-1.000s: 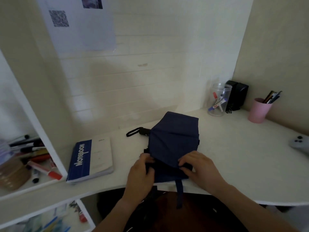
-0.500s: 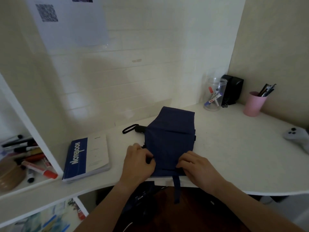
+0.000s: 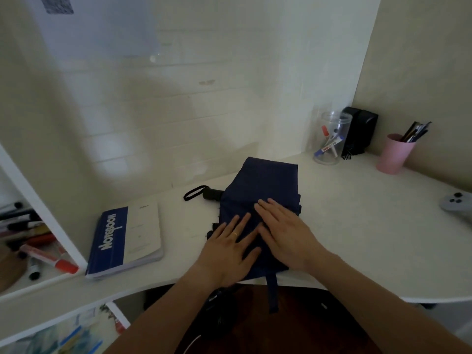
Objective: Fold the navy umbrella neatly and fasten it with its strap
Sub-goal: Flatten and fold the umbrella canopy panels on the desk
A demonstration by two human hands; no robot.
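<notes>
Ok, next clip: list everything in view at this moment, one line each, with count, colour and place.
umbrella: 1, navy, folded flat, middle of desk
strap: 1, navy, hanging loose over the desk's front edge
umbrella handle: 1, black with wrist loop, sticking out left of the fabric
notebook: 1, blue and white, left of umbrella
clear jar: 1, holding markers, back of desk
black box: 1, behind the jar
pink cup: 1, holding pens, back right
game controller: 1, grey, right edge
markers: several, red and black, left shelf
desk: 1, white
left hand: flat on the umbrella
right hand: flat on the umbrella
</notes>
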